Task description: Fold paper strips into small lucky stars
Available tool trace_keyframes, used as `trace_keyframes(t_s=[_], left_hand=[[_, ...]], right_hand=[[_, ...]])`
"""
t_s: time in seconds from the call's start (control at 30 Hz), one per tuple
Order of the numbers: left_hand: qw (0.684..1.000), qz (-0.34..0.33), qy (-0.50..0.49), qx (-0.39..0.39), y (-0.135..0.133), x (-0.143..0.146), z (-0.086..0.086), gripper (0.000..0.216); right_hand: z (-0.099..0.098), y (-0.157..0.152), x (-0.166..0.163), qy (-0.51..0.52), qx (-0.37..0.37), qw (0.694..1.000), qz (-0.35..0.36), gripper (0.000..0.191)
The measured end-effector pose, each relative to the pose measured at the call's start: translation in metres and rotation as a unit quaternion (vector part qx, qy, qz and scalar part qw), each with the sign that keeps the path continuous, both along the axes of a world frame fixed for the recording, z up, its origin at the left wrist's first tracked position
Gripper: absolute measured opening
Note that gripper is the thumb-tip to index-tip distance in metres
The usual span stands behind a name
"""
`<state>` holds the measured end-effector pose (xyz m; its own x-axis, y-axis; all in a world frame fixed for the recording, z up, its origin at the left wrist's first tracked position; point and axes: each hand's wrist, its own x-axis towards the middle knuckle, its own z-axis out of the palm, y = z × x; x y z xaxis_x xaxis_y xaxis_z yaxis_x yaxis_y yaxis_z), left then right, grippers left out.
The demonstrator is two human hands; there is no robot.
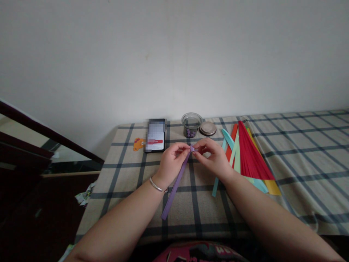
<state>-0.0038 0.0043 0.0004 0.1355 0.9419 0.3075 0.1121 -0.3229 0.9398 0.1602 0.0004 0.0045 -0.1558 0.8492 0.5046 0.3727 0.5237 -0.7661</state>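
Between the fingertips of both my hands is a small light-purple paper star. My left hand pinches it from the left side, thumb and forefinger together. From the other side my right hand grips it the same way. Purple paper strips extend from just below the star past my left wrist toward the front of the table; whether they touch the fingers I cannot tell. Just beyond the hands stands a clear plastic cup with several small purple stars at its bottom.
A round lid lies beside the cup. Left of it a phone with a lit screen leans near a bear figure. Fanned red, yellow, green and blue paper strips lie right, partly behind my right forearm. The checked tablecloth meets the wall.
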Motion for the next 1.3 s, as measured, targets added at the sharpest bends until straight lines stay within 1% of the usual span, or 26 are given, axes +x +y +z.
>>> trace_keyframes(t_s=[0.17, 0.33, 0.4, 0.43, 0.47, 0.57, 0.63, 0.73, 0.87, 0.97, 1.03, 1.13, 1.3], left_hand=[[0.999, 0.008, 0.038, 0.013, -0.001, -0.001, 0.0, 0.012], [0.998, 0.013, 0.046, 0.033, 0.002, -0.001, -0.003, 0.011], [0.994, 0.016, 0.091, 0.054, 0.003, -0.001, -0.005, 0.013], [0.986, 0.019, 0.146, 0.077, 0.003, -0.001, -0.006, 0.014], [0.971, 0.022, 0.214, 0.104, 0.003, -0.002, -0.006, 0.016], [0.914, 0.031, 0.373, 0.157, -0.001, -0.001, -0.005, 0.017], [0.882, 0.035, 0.44, 0.164, -0.004, -0.002, -0.002, 0.024], [0.852, 0.047, 0.497, 0.159, -0.008, -0.002, 0.002, 0.031], [0.827, 0.066, 0.536, 0.156, -0.011, -0.003, 0.008, 0.023], [0.816, 0.072, 0.549, 0.164, -0.011, -0.004, 0.011, 0.017], [0.812, 0.07, 0.555, 0.166, -0.011, -0.004, 0.011, 0.014], [0.812, 0.068, 0.557, 0.16, -0.011, -0.005, 0.011, 0.012], [0.824, 0.072, 0.541, 0.148, -0.011, -0.005, 0.009, 0.011]], right_hand=[[-0.003, 0.002, -0.001, 0.001, -0.017, 1.0, 0.006, 0.007], [-0.005, 0.003, -0.001, 0.011, -0.041, 0.999, 0.001, 0.008], [-0.006, 0.003, -0.001, 0.014, -0.048, 0.999, -0.001, 0.007], [-0.007, 0.003, -0.001, 0.015, -0.05, 0.999, -0.002, 0.007], [-0.007, 0.003, -0.002, 0.015, -0.051, 0.999, -0.003, 0.008], [-0.007, 0.003, -0.002, 0.014, -0.05, 0.999, -0.01, 0.009], [-0.005, 0.004, -0.003, 0.012, -0.051, 0.998, -0.024, 0.009], [0.002, 0.01, -0.002, 0.034, -0.064, 0.995, -0.062, 0.011], [0.014, 0.026, 0.0, 0.084, -0.104, 0.986, -0.099, 0.019], [0.022, 0.039, 0.002, 0.075, -0.113, 0.986, -0.098, 0.023], [0.025, 0.047, 0.003, 0.061, -0.102, 0.986, -0.114, 0.023], [0.026, 0.057, 0.002, 0.039, -0.092, 0.986, -0.134, 0.022], [0.021, 0.063, 0.001, 0.013, -0.091, 0.986, -0.143, 0.022]])
